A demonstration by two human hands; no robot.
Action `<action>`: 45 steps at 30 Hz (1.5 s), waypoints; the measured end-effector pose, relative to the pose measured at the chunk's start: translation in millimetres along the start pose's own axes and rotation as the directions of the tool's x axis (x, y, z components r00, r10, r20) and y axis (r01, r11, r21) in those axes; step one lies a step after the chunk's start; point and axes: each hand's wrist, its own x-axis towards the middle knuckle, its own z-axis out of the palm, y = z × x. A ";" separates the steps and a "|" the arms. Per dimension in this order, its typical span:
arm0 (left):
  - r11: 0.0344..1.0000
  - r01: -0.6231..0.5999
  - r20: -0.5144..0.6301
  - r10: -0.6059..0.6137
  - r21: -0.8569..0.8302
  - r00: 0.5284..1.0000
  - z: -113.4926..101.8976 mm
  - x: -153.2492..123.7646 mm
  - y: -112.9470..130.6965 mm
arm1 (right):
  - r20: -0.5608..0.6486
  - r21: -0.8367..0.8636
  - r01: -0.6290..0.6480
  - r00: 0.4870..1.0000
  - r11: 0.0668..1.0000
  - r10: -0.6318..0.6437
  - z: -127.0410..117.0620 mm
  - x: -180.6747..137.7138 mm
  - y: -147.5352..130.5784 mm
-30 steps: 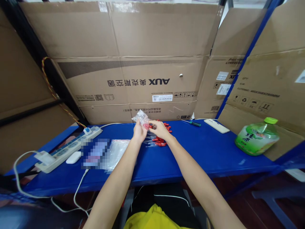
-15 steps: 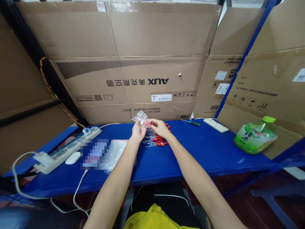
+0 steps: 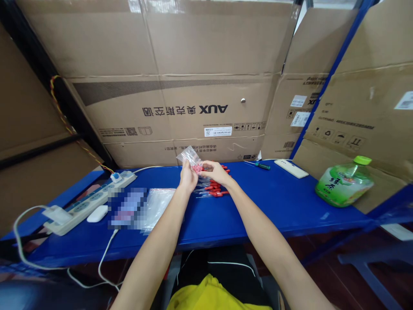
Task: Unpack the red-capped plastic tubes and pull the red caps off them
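Over the blue table, the left hand clasps a clear plastic bag of indistinct red pieces, its edge pinched by the right hand, which partly hides slender red-handled tools.

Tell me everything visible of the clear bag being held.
The clear bag looks like thin, crinkled, shiny plastic. It is held tilted over the blue table, loose end upward, the left hand gripping it, the right hand at its lower end, where red shows. Whether it is sealed, I cannot tell.
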 end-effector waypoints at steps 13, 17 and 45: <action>0.977 -0.193 0.053 0.189 0.094 0.981 -1.0 -2.7 -14.9 | -0.046 0.190 -0.181 0.980 0.965 0.193 10.3 -2.4 -5.2; 0.954 -0.258 0.117 0.242 0.152 0.963 -4.9 -3.1 -17.5 | -0.022 0.338 -0.224 0.969 0.914 0.246 13.6 -2.8 -4.3; 0.922 -0.306 0.137 0.280 0.236 0.950 0.7 -8.0 -20.5 | 0.002 0.133 -0.206 0.978 0.970 0.207 -4.4 -2.2 -3.8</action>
